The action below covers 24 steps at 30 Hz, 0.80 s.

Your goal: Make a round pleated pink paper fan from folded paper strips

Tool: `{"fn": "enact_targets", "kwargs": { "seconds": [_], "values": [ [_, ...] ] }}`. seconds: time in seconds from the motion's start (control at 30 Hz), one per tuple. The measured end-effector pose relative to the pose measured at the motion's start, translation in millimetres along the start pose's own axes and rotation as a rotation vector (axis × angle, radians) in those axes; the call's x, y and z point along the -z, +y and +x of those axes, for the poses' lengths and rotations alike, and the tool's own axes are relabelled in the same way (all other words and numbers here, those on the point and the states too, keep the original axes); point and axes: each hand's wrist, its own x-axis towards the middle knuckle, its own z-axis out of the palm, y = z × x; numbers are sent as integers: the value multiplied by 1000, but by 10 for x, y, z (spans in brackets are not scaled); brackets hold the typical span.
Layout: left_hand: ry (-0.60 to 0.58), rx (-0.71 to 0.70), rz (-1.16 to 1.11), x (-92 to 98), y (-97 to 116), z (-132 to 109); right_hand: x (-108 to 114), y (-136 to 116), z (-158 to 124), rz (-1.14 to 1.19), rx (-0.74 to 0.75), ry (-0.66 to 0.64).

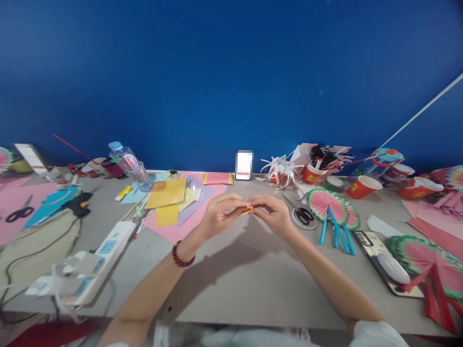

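Observation:
My left hand [224, 213] and my right hand [272, 212] meet in the middle, raised over the grey table. Between their fingertips they pinch a small orange-yellow piece of paper [247, 212], mostly covered by the fingers. Both hands are closed on it, thumbs below and fingers above. Left of my left hand lie yellow paper sheets [167, 193] on pink paper. Close by on the right of my right hand are black-handled scissors [303, 216] on a roll of tape, and a pink and green paper fan [327, 207].
A phone [244, 166] stands against the blue wall. At left are a tilted water bottle [130, 164] and a white power strip [104, 260] with cables. Red paper cups [363, 187] stand at the right, with a white mouse [393, 268] on a phone [372, 246] nearer me.

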Motion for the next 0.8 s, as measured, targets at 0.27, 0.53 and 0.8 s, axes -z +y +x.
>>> {"fn": "enact_targets", "kwargs": {
  "seconds": [0.27,0.53,0.8],
  "values": [
    [17,-107,113,-8,50,24,34,0,-4,116,-64,-5],
    [66,-128,135,-34,88,25,-3,-46,-3,119,-69,45],
    [94,-88,133,-72,83,-11,-31,-55,5,106,-72,78]
  ]
}}
